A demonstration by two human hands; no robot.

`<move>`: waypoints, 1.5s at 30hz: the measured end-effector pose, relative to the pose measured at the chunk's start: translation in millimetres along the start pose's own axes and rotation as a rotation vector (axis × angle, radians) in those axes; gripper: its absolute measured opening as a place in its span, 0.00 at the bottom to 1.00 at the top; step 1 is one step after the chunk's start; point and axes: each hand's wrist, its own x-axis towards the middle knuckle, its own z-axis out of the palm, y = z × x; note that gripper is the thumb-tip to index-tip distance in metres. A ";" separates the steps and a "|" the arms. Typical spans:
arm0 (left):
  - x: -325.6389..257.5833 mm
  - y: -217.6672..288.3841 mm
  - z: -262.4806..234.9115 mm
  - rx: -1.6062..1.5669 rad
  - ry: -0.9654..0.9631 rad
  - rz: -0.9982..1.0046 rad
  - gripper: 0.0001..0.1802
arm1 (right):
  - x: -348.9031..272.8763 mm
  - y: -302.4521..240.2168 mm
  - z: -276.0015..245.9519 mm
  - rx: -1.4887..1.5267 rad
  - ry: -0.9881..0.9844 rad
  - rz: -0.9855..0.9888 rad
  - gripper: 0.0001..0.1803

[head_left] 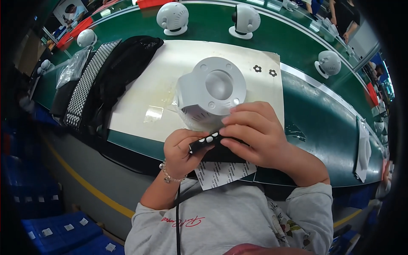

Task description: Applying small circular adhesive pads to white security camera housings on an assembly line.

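My left hand (180, 148) is closed around a narrow black strip (199, 145) with several white round spots on it. The fingers of my right hand (257, 136) are bent around the strip's right end, with the uppermost fingers close to the white device's lower rim. That device (193, 91) is a rounded white housing just beyond my hands. Its round base faces up, with a wide hollow in the middle and several small round spots around the ring. Clear plastic film shows beneath it. Whether a small piece sits between my right fingertips is hidden.
A white board (142, 100) lies under the device on the green table (323, 114). Black mesh fabric (123, 72) lies at left beside a clear plastic bag (73, 70). A printed label sheet (225, 173) hangs at the front edge. Similar white devices (173, 18) stand along the back.
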 end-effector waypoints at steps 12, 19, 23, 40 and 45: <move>-2.3 -3.2 -1.6 -0.092 0.012 -0.055 0.12 | -5.0 5.2 19.4 -0.085 0.056 -0.211 0.08; -4.0 -2.8 -3.4 -0.078 -0.017 -0.144 0.12 | -12.9 7.0 27.9 0.003 0.122 -0.400 0.09; -2.3 -0.5 -4.5 -0.069 -0.035 -0.069 0.11 | 2.9 -0.8 40.1 0.336 0.203 -0.183 0.15; 12.4 -1.2 -0.4 0.014 0.041 -0.019 0.14 | 24.5 26.4 5.3 0.570 0.153 -0.005 0.44; 20.3 3.2 -4.5 -0.008 -0.015 -0.013 0.13 | 17.9 21.1 28.0 0.533 0.169 -0.212 0.33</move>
